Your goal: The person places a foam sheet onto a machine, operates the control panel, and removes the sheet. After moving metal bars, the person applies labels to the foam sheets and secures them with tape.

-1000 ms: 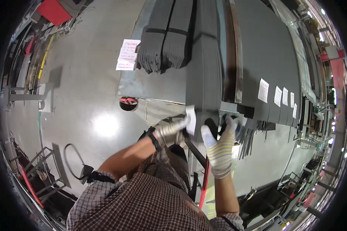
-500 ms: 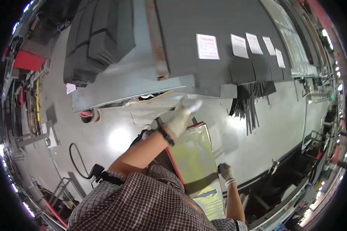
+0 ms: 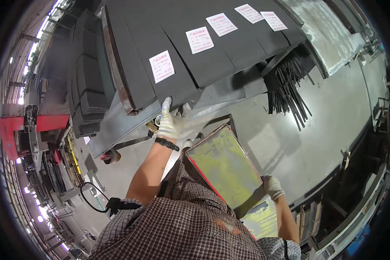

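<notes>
My left hand [image 3: 171,122], in a white glove with a black wrist strap, rests on the front edge of a stack of dark grey sheets [image 3: 182,65] that carry white paper labels [image 3: 161,66]. My right hand [image 3: 272,187], also gloved, grips the lower right edge of a yellow-green panel with a red rim [image 3: 223,167] that leans in front of me. The left hand's fingers lie flat on the sheet edge; whether they pinch it is unclear.
A bundle of thin black strips [image 3: 290,97] hangs off the stack at the right. More dark stacks [image 3: 89,93] stand at the left. A red machine [image 3: 26,128] is far left, a black cable loop [image 3: 91,197] lies on the shiny grey floor [image 3: 333,117].
The view has swung across the stacks. My right hand dropped from the stack edge to the yellow-green panel's lower edge. My left hand stayed at the stack's front edge.
</notes>
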The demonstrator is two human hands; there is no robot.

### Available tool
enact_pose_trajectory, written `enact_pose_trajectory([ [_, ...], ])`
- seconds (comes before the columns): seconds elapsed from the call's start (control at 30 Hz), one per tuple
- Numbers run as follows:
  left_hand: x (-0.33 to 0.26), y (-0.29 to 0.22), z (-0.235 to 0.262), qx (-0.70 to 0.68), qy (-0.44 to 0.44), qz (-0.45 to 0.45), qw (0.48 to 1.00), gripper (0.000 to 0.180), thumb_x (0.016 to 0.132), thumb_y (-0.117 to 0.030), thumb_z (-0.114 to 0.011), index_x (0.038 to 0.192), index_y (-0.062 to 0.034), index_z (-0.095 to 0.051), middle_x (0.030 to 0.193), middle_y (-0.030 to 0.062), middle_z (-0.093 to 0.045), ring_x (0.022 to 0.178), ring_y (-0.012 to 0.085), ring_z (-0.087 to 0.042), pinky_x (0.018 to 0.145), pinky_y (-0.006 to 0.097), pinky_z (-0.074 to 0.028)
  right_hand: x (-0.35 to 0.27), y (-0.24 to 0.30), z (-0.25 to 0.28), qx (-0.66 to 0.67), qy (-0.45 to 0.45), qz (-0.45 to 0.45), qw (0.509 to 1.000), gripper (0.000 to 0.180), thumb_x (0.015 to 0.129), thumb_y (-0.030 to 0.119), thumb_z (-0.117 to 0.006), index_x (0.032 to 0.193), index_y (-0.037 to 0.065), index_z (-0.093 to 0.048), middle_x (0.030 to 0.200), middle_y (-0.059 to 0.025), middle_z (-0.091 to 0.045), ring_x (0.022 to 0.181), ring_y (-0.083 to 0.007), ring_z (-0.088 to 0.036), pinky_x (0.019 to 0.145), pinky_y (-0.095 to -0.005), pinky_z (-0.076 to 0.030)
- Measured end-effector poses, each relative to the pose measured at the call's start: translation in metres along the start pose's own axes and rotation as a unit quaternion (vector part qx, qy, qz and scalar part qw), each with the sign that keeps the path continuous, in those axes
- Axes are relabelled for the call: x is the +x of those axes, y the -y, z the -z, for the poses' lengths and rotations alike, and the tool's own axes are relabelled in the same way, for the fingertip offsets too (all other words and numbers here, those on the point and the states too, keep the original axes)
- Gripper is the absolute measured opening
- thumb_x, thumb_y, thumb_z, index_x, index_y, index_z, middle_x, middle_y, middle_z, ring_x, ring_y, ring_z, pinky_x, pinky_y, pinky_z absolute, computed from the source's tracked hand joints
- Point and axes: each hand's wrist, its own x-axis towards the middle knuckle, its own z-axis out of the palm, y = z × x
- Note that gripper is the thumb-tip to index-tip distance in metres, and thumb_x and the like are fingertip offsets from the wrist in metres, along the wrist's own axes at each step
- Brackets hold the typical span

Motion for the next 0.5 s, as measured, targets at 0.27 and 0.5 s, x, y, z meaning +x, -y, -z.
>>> enact_pose_trajectory([
  [0.27, -0.037, 0.021, 0.031, 0.114, 0.042, 0.032, 0.992, 0.065, 0.082, -0.036, -0.077, 0.133, -0.0123, -0.045, 0.132, 0.0087, -0.050, 0.114, 0.0287, -0.054, 0.100, 0.047, -0.046, 0.096, 0.112, 0.135, 0.083, -0.124, 0.147, 0.978, 0.030, 0.094, 0.034, -0.058, 0.096, 0.004, -0.066, 0.088, -0.0214, -0.067, 0.085, -0.0428, -0.064, 0.082, -0.0453, -0.051],
  [0.5, -0.054, -0.016, -0.027, 0.191, 0.188, 0.058, 0.962, 0.063, 0.089, -0.042, -0.069, 0.138, -0.0084, -0.047, 0.134, 0.0099, -0.054, 0.119, 0.0236, -0.055, 0.101, 0.037, -0.047, 0.188, 0.289, 0.193, 0.191, -0.077, 0.204, 0.957, 0.067, 0.090, 0.059, -0.055, 0.112, -0.004, -0.061, 0.101, -0.0241, -0.067, 0.095, -0.0379, -0.065, 0.088, -0.0418, -0.048],
])
